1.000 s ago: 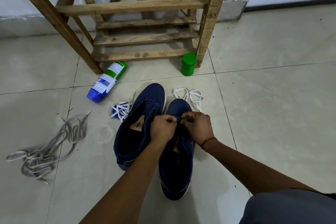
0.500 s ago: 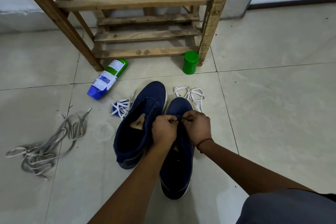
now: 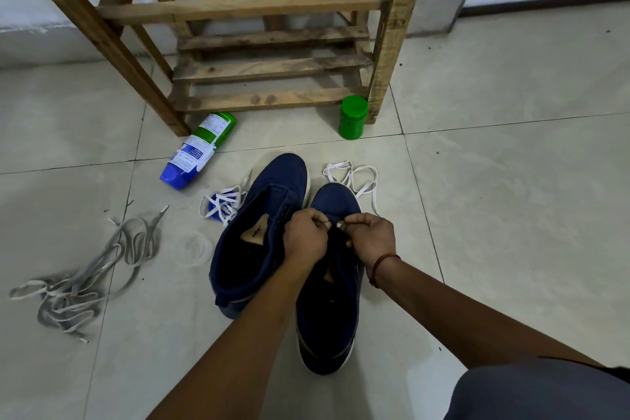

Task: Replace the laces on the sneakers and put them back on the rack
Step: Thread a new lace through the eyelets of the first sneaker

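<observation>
Leftmost, the old grey laces are seen in a loose heap on the tiles, well apart from both hands. A bundled spare lace lies just beside the left sneaker, which is unlaced and untouched. The left hand is curled tight, its fingertips pinched on what is judged to be the tip of the white lace, at the front eyelets of the right sneaker. The right hand is curled likewise, with a short white stretch of the same lace nipped at its fingertips; the two hands almost touch.

The lace is judged light, flat and limp, so it is best held close to its stiff tip, where it can be steered through an eyelet. The sneaker is judged soft-sided and light. The slack is trailed in loops on the floor just right of the toe. The wooden rack is set beyond the sneakers.
</observation>
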